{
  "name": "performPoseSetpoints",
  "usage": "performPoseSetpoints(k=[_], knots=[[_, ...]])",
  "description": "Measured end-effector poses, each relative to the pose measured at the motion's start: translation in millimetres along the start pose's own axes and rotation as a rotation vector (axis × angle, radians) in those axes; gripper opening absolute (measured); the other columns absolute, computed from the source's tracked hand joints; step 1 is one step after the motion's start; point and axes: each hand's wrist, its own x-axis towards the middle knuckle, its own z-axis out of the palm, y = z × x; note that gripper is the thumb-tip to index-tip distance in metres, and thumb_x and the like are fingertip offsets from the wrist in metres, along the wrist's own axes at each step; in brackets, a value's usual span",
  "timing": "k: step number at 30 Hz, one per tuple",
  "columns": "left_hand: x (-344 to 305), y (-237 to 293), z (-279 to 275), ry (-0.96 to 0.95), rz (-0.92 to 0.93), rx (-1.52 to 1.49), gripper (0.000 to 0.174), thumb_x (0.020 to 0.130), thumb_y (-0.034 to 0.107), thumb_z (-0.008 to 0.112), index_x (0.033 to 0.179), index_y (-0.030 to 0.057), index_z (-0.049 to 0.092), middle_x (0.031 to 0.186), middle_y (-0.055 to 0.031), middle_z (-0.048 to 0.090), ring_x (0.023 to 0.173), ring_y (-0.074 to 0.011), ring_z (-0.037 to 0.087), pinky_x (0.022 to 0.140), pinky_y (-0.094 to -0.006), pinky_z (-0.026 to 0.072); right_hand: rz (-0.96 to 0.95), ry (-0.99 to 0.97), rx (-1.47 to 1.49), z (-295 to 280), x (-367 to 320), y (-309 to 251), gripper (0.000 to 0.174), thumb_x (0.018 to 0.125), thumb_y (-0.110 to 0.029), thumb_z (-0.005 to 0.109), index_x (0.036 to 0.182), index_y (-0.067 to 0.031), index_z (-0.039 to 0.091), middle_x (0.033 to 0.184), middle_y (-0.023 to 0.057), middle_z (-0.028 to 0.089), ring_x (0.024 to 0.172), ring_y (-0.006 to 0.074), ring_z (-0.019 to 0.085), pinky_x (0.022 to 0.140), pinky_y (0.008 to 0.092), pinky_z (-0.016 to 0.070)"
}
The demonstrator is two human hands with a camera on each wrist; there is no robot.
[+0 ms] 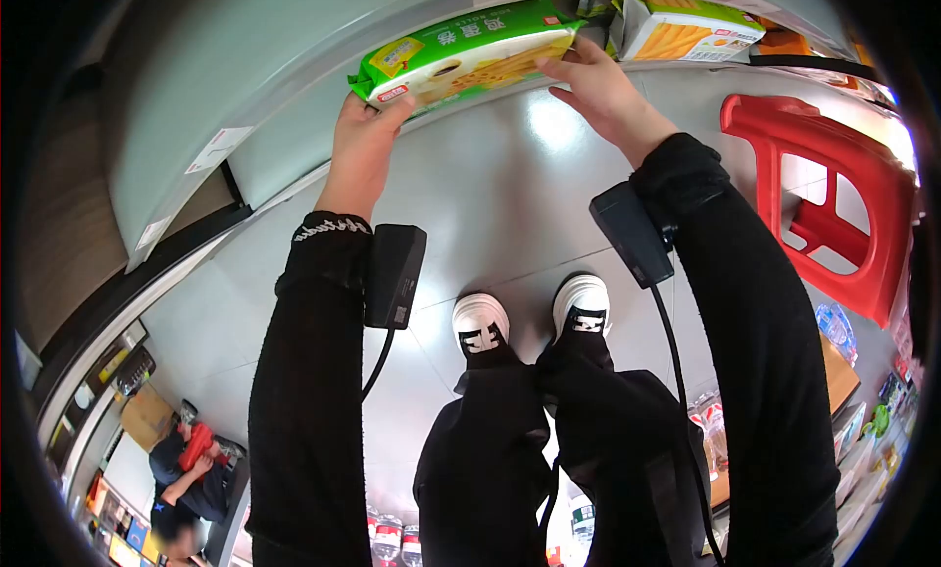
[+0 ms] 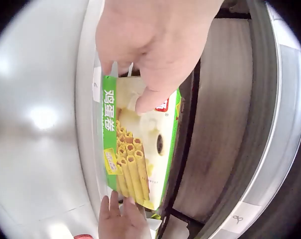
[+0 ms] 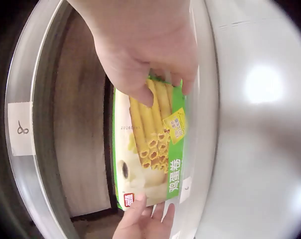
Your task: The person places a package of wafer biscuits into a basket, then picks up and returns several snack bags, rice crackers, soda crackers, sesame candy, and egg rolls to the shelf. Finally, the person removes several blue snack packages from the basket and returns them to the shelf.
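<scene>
A green and white pack of egg rolls (image 1: 480,62) lies along the shelf front at the top of the head view, its printed face toward me. My left hand (image 1: 368,155) grips one end, the thumb across a corner of the printed face. At the opposite end my right hand (image 1: 608,92) holds the pack, thumb on the face and fingers around the edge. In the left wrist view, the pack (image 2: 135,159) sits lengthwise over the low shelf's edge, beside the dark shelf floor (image 2: 215,119). The right wrist view shows both hands at the pack's ends.
Another green and white pack (image 1: 686,33) stands on the shelf to the right. A red plastic stool (image 1: 843,273) is at the right on the grey tiled floor (image 1: 510,214). A person (image 1: 186,479) is at the lower left. Bottles (image 1: 387,540) stand behind my legs.
</scene>
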Motion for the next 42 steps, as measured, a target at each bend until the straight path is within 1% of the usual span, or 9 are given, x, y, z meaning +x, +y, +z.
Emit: performPoseSetpoints(k=[5, 17, 23, 25, 29, 31, 34, 38, 42], knots=[[-32.0, 19.9, 1.5, -0.028, 0.147, -0.051, 0.035, 0.077, 0.011, 0.057, 0.109, 0.002, 0.044, 0.098, -0.0024, 0.052, 0.088, -0.0101, 0.048, 0.079, -0.0229, 0.0363, -0.102, 0.086, 0.032, -6.7, -28.3, -11.9, 0.046, 0.072, -0.022, 0.064, 0.108, -0.0011, 0.044, 0.096, 0.0039, 0.051, 0.088, 0.0127, 0.046, 0.075, 0.0275, 0.0376], [-216.4, 85.8, -48.7, 0.366, 0.106, -0.054, 0.037, 0.085, 0.01, 0.041, 0.121, 0.0043, 0.034, 0.119, -0.0081, 0.04, 0.109, -0.0177, 0.04, 0.089, -0.0322, 0.0335, -0.268, -0.342, -0.239, 48.3, -170.9, -98.5, 0.046, 0.071, 0.005, 0.055, 0.115, -0.0005, 0.042, 0.11, 0.0072, 0.046, 0.102, 0.0148, 0.044, 0.087, 0.0268, 0.0328], [-185.6, 148.7, -91.9, 0.468, 0.302, 0.046, 0.041, 0.084, 0.009, 0.043, 0.119, -0.0075, 0.031, 0.112, -0.0116, 0.045, 0.102, -0.0174, 0.045, 0.089, -0.0287, 0.0327, -0.712, -0.31, -0.073, 119.8, -132.4, -129.4, 0.047, 0.072, 0.007, 0.051, 0.117, -0.0005, 0.04, 0.118, 0.0106, 0.043, 0.113, 0.0192, 0.038, 0.094, 0.0331, 0.0283], [-162.4, 160.9, -111.3, 0.43, 0.364, -0.018, 0.039, 0.083, 0.009, 0.045, 0.116, -0.0104, 0.035, 0.111, -0.0132, 0.047, 0.101, -0.0173, 0.045, 0.088, -0.0278, 0.033, -0.842, -0.144, -0.183, 142.7, -107.8, -133.6, 0.044, 0.069, -0.001, 0.054, 0.112, -0.002, 0.045, 0.099, 0.0127, 0.054, 0.09, 0.0207, 0.053, 0.076, 0.027, 0.0411], [-124.4, 183.1, -157.4, 0.476, 0.431, 0.067, 0.035, 0.078, 0.002, 0.045, 0.111, -0.0093, 0.04, 0.114, -0.0115, 0.044, 0.102, -0.0169, 0.044, 0.087, -0.0267, 0.0337, -0.771, -0.216, -0.123, 181.2, -80.6, -154.7, 0.044, 0.067, -0.003, 0.053, 0.11, -0.0016, 0.045, 0.095, 0.0158, 0.055, 0.084, 0.0242, 0.055, 0.072, 0.0279, 0.0434], [-103.4, 189.4, -174.1, 0.543, 0.488, 0.081, 0.03, 0.077, 0.0, 0.046, 0.106, -0.0065, 0.044, 0.109, -0.0094, 0.047, 0.099, -0.0168, 0.045, 0.085, -0.0282, 0.0353, -1.058, -0.12, -0.244, 197.1, -69.0, -158.3, 0.039, 0.075, -0.019, 0.058, 0.106, 0.0026, 0.046, 0.091, 0.0128, 0.056, 0.086, 0.0221, 0.053, 0.073, 0.0303, 0.042], [-84.6, 195.8, -184.6, 0.601, 0.537, 0.097, 0.022, 0.076, -0.001, 0.047, 0.097, -0.0014, 0.049, 0.1, -0.006, 0.05, 0.092, -0.0154, 0.047, 0.081, -0.0289, 0.0378, -0.519, -0.301, -0.294, 215.8, -50.2, -160.7, 0.049, 0.064, -0.004, 0.053, 0.111, -0.0006, 0.043, 0.093, 0.0174, 0.055, 0.079, 0.0287, 0.056, 0.072, 0.0321, 0.0443], [-64.9, 192.8, -228.1, 0.552, 0.417, -0.024, 0.02, 0.077, 0.004, 0.05, 0.097, 0.0006, 0.05, 0.095, -0.0055, 0.051, 0.088, -0.0138, 0.047, 0.078, -0.0263, 0.0376, -0.61, -0.262, -0.465, 227.6, -37.6, -157.4, 0.034, 0.077, -0.011, 0.053, 0.107, 0.0022, 0.045, 0.098, 0.0129, 0.055, 0.091, 0.0226, 0.05, 0.077, 0.0291, 0.0397], [-97.2, 188.0, -182.8, 0.627, 0.414, 0.223, 0.034, 0.078, 0.008, 0.048, 0.109, -0.0057, 0.043, 0.106, -0.0091, 0.049, 0.096, -0.0171, 0.046, 0.085, -0.0265, 0.0338, -1.129, 0.037, -0.397, 204.4, -53.2, -126.5, 0.052, 0.061, -0.006, 0.057, 0.109, 0.0024, 0.041, 0.103, 0.0188, 0.049, 0.094, 0.033, 0.048, 0.079, 0.0378, 0.0407]])
